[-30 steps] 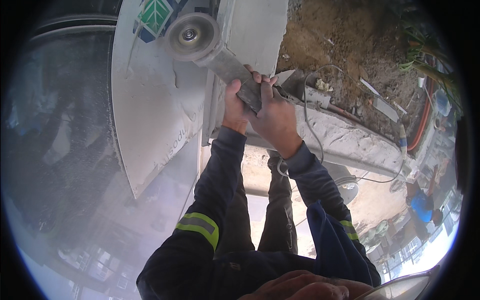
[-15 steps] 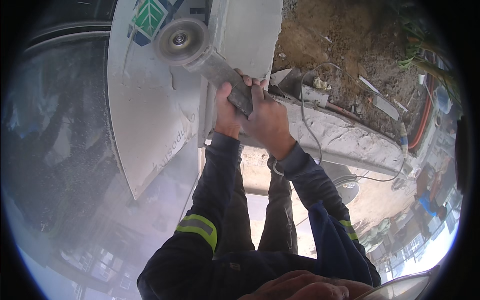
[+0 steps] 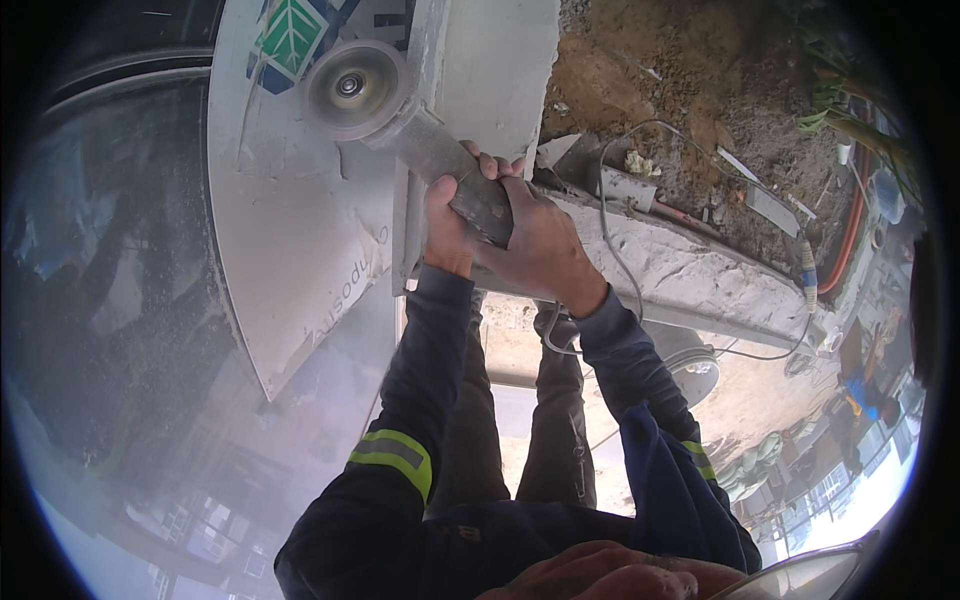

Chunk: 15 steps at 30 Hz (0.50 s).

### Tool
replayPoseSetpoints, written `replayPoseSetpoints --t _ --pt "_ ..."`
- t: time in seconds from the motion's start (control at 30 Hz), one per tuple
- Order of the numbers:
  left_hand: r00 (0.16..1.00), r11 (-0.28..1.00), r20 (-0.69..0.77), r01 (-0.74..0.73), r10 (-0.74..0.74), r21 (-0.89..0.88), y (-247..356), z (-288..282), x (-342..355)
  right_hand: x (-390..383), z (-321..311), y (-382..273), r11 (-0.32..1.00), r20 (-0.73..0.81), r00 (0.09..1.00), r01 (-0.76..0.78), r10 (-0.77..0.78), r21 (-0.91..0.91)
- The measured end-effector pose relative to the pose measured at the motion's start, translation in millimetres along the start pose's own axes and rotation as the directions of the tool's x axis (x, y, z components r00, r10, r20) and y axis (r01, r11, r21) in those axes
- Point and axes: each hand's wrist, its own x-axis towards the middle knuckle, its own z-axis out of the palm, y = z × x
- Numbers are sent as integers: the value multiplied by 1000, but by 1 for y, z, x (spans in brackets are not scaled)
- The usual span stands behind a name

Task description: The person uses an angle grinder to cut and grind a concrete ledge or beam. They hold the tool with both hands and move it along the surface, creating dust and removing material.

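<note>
Both my hands are wrapped round the dusty grey body of an angle grinder (image 3: 433,158). My left hand (image 3: 449,225) grips it from the left, thumb along its side. On the right, my right hand (image 3: 545,240) closes over its rear end. At the grinder's far left end sits a round disc (image 3: 355,90), its face smeared as if spinning. The disc lies over a pale panel (image 3: 290,200) with a green and blue print, near an upright pale edge. Whether the disc touches the panel cannot be seen. A grey cable (image 3: 622,258) runs near my right wrist.
A rough white ledge (image 3: 680,262) runs to the right below brown soil (image 3: 640,90) strewn with scraps. An orange pipe (image 3: 850,240) curves at the far right, near green leaves (image 3: 850,130). Dusty dark glass (image 3: 120,230) stands on the left. A bucket (image 3: 692,368) is behind my right forearm.
The grinder and its disc have shifted slightly to the left. My right hand has turned a little and sits slightly lower, with both hands still gripping the tool.
</note>
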Motion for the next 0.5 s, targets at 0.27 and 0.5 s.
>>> replayPoseSetpoints --t 0.27,0.5 --pt "996 993 52 -71 67 90 4 27 -3 9 -59 38 803 -352 907 25 233 595" --pt "995 977 94 -2 -19 214 -3 41 -11 1 -22 32 704 -218 962 41 164 709"
